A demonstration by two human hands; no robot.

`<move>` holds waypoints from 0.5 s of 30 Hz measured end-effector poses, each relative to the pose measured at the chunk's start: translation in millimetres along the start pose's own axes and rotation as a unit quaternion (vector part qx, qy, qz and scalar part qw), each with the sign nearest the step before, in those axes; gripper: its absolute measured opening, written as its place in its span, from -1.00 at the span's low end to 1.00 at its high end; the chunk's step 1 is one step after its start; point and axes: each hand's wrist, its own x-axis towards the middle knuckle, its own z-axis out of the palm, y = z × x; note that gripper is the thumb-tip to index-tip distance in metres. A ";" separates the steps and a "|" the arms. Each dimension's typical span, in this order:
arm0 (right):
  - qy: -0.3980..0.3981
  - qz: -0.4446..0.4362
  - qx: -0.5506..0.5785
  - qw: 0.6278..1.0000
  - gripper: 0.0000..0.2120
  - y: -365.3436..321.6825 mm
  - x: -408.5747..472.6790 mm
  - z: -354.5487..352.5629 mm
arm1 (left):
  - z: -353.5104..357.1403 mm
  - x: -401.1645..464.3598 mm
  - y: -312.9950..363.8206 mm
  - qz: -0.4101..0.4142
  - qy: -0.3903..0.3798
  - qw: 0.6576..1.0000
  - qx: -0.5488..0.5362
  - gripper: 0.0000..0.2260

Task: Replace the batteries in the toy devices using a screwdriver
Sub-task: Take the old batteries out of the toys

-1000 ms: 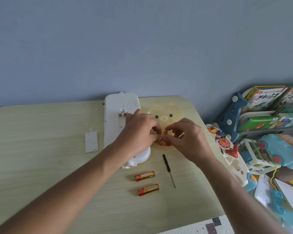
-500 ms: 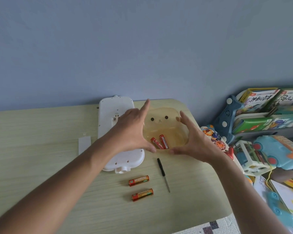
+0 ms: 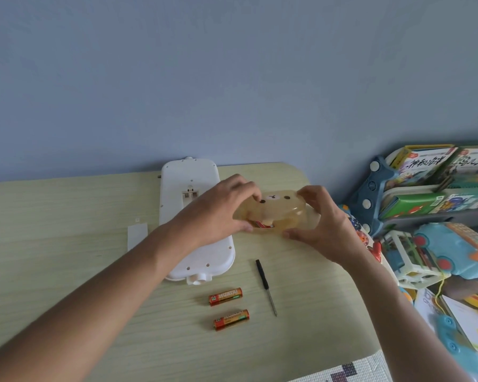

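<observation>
**Mia:** Why are both hands on that see-through yellow bear-face box [image 3: 271,216] in the middle of the frame?

**Ben:** I think the person is putting its lid on. The left hand [image 3: 221,213] holds the box's left side, with fingers curled over the top and the thumb under the edge. The right hand [image 3: 319,224] holds the right side the same way. The lid sits tilted, higher at the back, so it does not look shut all the way.

**Mia:** What is inside?

**Ben:** I can see something red and white through the gap at the front. It may be small batteries, but it is too hidden to be sure.

**Mia:** And the toy?

**Ben:** The long white plastic toy [image 3: 196,216] lies face down on the pale wooden table [image 3: 66,271], just left of the box, partly under the left arm. Its battery slot near the top looks open. The little white cover [image 3: 137,237] lies by itself at the left.

**Mia:** Why are those things lower down?

**Ben:** The two orange and gold batteries [image 3: 228,307] lie side by side, below the toy, close enough to grab. My guess is they go in next. The thin black screwdriver [image 3: 265,285] lies just to their right, and nobody is touching it.

**Mia:** What is at the right edge?

**Ben:** A pile of bright toys and picture books [image 3: 439,202], off the table.
</observation>
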 end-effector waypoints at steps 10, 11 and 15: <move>0.011 0.044 0.020 0.999 -0.63 -14.6 -1.3 -0.5 | -2.1 5.8 2.5 -0.025 0.023 0.997 -0.065 -0.81; 0.013 0.047 0.020 0.999 -0.63 -14.3 -1.0 0.4 | -1.4 6.1 2.9 -0.030 0.026 0.997 -0.071 -0.81; 0.010 0.062 0.026 0.998 -0.61 -12.7 -0.1 1.8 | 2.6 4.0 2.8 -0.037 0.033 0.995 -0.089 -0.81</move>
